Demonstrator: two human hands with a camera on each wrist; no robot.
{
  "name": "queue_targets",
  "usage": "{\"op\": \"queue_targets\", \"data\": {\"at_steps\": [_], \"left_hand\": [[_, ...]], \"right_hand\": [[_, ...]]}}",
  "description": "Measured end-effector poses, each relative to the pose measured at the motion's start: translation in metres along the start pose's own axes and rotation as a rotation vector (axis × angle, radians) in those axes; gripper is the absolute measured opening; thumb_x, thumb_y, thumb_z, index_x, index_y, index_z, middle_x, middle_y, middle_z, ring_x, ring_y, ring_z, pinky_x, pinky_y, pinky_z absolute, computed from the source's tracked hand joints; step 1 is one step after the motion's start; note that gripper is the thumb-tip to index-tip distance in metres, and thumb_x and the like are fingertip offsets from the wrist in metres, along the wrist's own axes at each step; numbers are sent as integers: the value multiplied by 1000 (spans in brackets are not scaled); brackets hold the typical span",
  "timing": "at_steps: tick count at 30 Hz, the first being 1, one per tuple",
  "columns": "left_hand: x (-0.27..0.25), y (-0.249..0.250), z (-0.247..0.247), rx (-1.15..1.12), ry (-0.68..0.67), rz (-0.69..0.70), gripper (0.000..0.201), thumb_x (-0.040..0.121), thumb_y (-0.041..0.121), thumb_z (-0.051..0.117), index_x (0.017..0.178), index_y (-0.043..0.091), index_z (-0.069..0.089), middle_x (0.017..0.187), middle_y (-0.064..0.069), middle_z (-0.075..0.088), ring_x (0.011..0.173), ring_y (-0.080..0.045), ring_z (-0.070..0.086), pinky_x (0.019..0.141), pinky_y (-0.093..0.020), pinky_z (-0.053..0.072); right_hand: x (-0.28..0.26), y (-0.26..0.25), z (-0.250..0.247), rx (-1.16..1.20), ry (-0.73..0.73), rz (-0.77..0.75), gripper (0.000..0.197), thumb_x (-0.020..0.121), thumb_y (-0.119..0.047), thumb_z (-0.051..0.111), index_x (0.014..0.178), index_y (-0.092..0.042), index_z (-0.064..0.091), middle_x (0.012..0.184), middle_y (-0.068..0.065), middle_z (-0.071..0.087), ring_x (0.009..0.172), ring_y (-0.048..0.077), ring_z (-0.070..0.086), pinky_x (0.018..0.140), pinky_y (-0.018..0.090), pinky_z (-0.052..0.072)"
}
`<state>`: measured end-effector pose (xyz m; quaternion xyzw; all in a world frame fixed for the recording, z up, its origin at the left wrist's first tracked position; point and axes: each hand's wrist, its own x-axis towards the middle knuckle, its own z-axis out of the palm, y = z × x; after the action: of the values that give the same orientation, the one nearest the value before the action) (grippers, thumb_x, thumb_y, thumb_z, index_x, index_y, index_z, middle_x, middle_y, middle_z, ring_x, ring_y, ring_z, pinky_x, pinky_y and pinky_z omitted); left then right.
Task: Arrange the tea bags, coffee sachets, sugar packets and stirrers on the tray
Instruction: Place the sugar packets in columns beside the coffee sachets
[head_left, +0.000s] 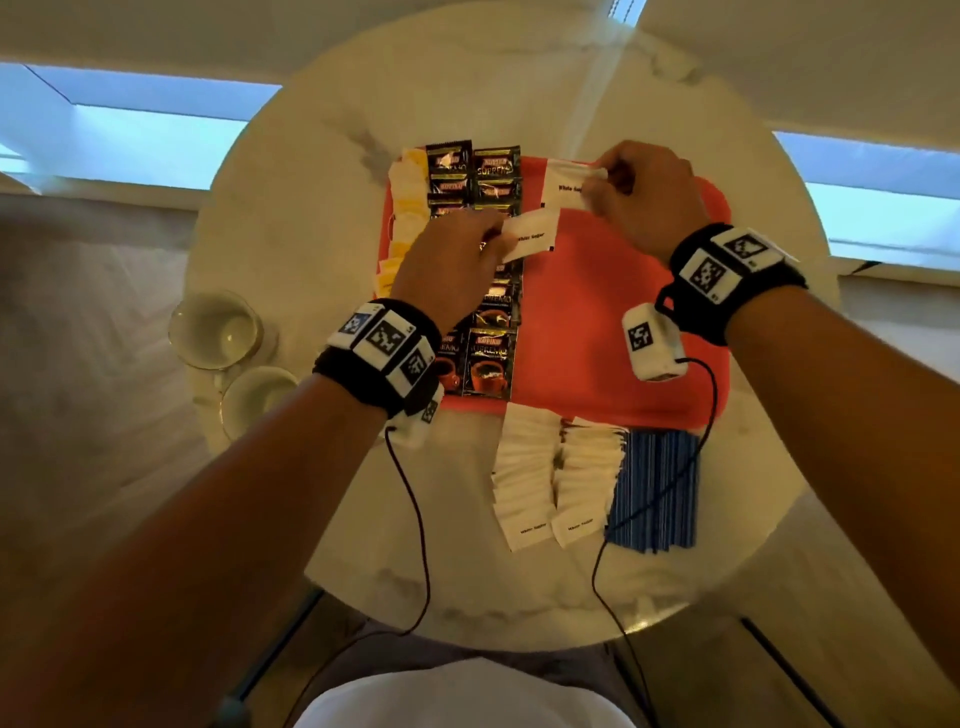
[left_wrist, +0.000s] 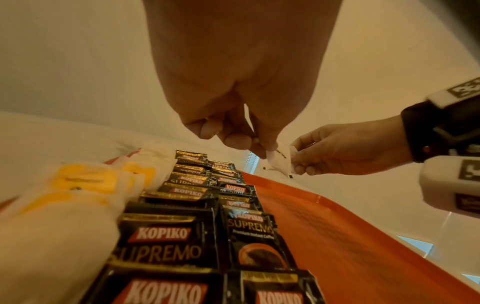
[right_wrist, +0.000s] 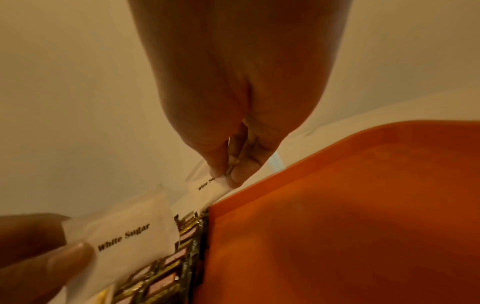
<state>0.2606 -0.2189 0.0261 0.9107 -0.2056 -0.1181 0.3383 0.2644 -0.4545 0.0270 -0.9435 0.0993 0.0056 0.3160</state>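
Note:
An orange tray lies on the round marble table. Tea bags line its left edge, with two columns of black coffee sachets beside them. My left hand pinches a white sugar packet above the sachets. My right hand pinches another white sugar packet at the tray's far edge. In the right wrist view the far packet sits in my fingertips and the nearer packet is held by the left fingers. In the left wrist view, coffee sachets run away from the camera.
More white sugar packets and blue striped stirrers lie on the table in front of the tray. Two cups stand at the table's left edge. The tray's right half is bare.

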Motion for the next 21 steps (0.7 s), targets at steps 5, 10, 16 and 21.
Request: {"op": "queue_targets", "data": {"at_steps": [5, 10, 16, 21], "left_hand": [[31, -11, 17, -33, 24, -35, 26, 98, 31, 56, 118, 16, 64, 109, -3, 69, 92, -15, 63, 81, -39, 54], [43, -16, 28, -30, -14, -45, 29, 98, 34, 54, 121, 18, 63, 115, -2, 68, 100, -14, 63, 84, -37, 55], [47, -16, 30, -17, -19, -62, 27, 97, 35, 56, 119, 21, 64, 113, 3, 70, 99, -11, 64, 83, -36, 55], [52, -17, 28, 8, -22, -67, 27, 97, 37, 55, 118, 23, 65, 109, 4, 70, 97, -10, 63, 84, -36, 55]], "right_hand": [[41, 21, 27, -32, -64, -2, 24, 94, -27, 57, 104, -9, 69, 101, 6, 71, 92, 21, 65, 78, 26, 48], [58, 29, 44, -76, -16, -41, 23, 93, -24, 55, 105, -8, 67, 99, 8, 70, 85, 18, 58, 77, 23, 41], [60, 31, 49, 0, 46, -40, 22, 86, -23, 65, 105, -12, 63, 92, 6, 62, 87, 20, 56, 82, 37, 49], [59, 32, 50, 25, 31, -75, 22, 87, -22, 68, 107, -14, 62, 91, 3, 57, 88, 21, 57, 84, 41, 51]]}}
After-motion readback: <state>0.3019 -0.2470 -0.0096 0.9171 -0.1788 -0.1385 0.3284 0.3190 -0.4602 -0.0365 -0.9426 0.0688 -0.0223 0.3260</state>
